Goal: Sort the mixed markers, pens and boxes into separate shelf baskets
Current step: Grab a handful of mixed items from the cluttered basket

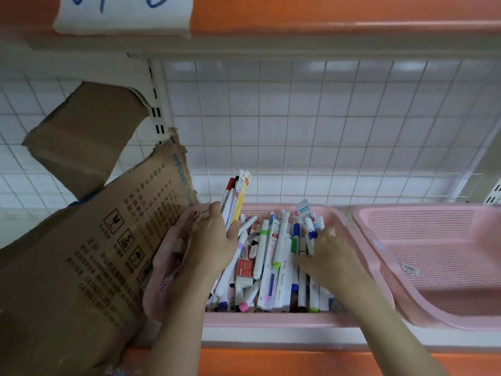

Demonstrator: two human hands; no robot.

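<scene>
Pink basket point(271, 320) sits under our hands: left hand point(214, 240) grips a pen bundle point(234, 198), right hand point(332, 256) pinches markers point(309, 237).

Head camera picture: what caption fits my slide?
Left hand grips a bunch of pens while right hand digs in the full pink basket.

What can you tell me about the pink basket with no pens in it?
The empty basket is pale pink plastic with mesh walls and floor and a smooth thick rim. It sits tilted on the shelf, right of the full basket, its left rim seeming to overlap that one. A small white label lies inside. No hand touches it.
</scene>
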